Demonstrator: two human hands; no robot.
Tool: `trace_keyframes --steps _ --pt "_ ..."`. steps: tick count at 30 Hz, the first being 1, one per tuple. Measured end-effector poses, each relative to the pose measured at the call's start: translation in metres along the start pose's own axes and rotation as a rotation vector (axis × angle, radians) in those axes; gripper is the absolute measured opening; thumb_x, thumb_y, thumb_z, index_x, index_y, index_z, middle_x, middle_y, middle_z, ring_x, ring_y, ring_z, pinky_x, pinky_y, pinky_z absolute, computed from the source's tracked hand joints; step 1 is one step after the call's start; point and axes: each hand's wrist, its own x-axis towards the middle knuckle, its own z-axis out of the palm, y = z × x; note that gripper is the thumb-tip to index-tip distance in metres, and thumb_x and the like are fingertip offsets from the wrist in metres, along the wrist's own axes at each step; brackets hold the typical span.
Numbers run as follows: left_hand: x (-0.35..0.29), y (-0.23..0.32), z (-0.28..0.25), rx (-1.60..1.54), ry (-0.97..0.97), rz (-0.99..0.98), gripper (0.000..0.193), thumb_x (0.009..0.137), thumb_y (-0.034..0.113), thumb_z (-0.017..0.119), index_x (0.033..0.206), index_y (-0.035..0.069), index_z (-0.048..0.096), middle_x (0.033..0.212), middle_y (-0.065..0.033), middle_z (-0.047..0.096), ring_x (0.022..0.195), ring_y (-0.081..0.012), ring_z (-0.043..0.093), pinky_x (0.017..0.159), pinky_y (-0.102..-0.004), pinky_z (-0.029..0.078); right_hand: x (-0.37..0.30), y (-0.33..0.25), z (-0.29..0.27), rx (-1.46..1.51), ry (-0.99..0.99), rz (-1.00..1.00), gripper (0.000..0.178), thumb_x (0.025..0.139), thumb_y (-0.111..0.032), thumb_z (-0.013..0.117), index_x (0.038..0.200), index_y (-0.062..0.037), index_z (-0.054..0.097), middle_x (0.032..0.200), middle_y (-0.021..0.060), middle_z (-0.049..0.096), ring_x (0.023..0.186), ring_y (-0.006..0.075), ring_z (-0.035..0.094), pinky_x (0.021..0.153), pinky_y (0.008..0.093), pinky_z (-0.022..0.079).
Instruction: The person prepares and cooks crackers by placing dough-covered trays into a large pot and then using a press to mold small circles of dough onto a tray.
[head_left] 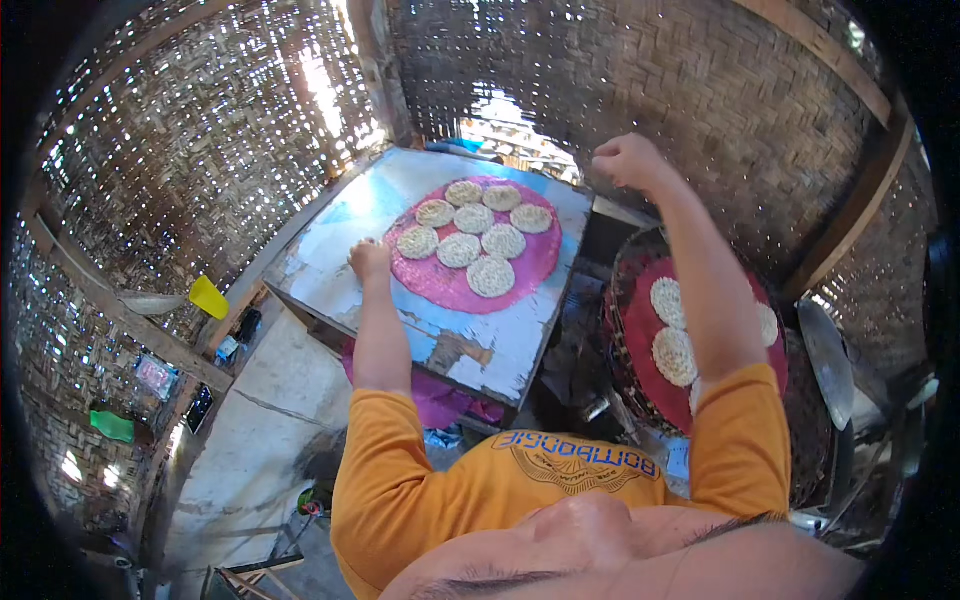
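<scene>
A round pink sheet (426, 281) lies on a worn, pale-blue and white table (330, 225). Several flat, round, pale cakes of grain (491, 277), like rice crackers, are spread over it. My left hand (370, 258) is at the sheet's left edge with its fingers curled; whether they pinch the edge is hidden. Raised past the table's far right corner, my right hand (630, 162) is closed like a fist, and its contents cannot be made out. Below my right forearm, a round dark basket (622, 335) holds a red sheet (645, 395) with more grain cakes (674, 357).
Woven bamboo walls (640, 80) close in the far and left sides. A grey metal pan or lid (826, 362) leans at the right. A yellow plastic piece (208, 297) and a green one (112, 426) are at the left wall. Magenta cloth or plastic (440, 400) hangs beneath the table.
</scene>
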Motion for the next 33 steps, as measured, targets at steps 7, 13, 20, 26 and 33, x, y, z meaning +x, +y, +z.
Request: trace_keyframes --steps 7,13,20,26,33 --pt "0.007 0.023 -0.036 0.207 -0.241 -0.101 0.031 0.075 0.036 0.053 0.091 0.011 0.062 0.102 -0.0107 0.055 0.100 -0.0264 0.049 0.084 -0.0366 0.041 0.064 0.028 0.149 0.000 -0.304 0.537 0.025 0.072 -0.020 0.060 0.082 0.0028 0.056 0.068 0.0128 0.056 0.055 0.0208 0.055 0.044 0.0345 0.045" --pt "0.029 0.002 -0.015 0.045 -0.207 -0.008 0.029 0.075 0.035 0.056 0.087 0.010 0.062 0.091 -0.0109 0.059 0.088 -0.0254 0.055 0.076 -0.0350 0.045 0.066 0.047 0.217 0.159 -0.301 0.730 0.021 0.074 -0.014 0.055 0.089 0.0005 0.056 0.072 0.0122 0.055 0.059 0.0208 0.054 0.047 0.0356 0.045" --pt "0.042 -0.006 0.008 -0.347 -0.127 0.157 0.017 0.072 0.016 0.058 0.087 0.010 0.063 0.079 -0.0111 0.063 0.075 -0.0249 0.060 0.070 -0.0332 0.047 0.075 0.044 0.226 -0.048 -0.213 0.564 0.020 0.073 -0.012 0.055 0.084 0.0034 0.060 0.078 0.0141 0.060 0.064 0.0224 0.059 0.051 0.0358 0.047" --pt "0.036 0.029 0.030 -0.527 -0.142 0.215 0.023 0.070 0.010 0.057 0.093 0.009 0.063 0.087 -0.0112 0.063 0.079 -0.0184 0.061 0.071 -0.0273 0.046 0.081 0.083 0.203 -0.172 0.116 0.263 0.031 0.066 -0.025 0.059 0.084 -0.0006 0.062 0.086 0.0184 0.060 0.077 0.0265 0.060 0.064 0.0364 0.047" --pt "0.047 0.080 -0.012 -1.008 -0.402 0.040 0.029 0.068 -0.003 0.052 0.096 -0.003 0.060 0.088 -0.0098 0.061 0.071 -0.0119 0.055 0.064 -0.0199 0.041 0.063 -0.006 0.082 -0.216 0.044 0.128 0.025 0.067 -0.022 0.056 0.085 -0.0067 0.064 0.094 0.0159 0.059 0.084 0.0271 0.059 0.072 0.0362 0.047"
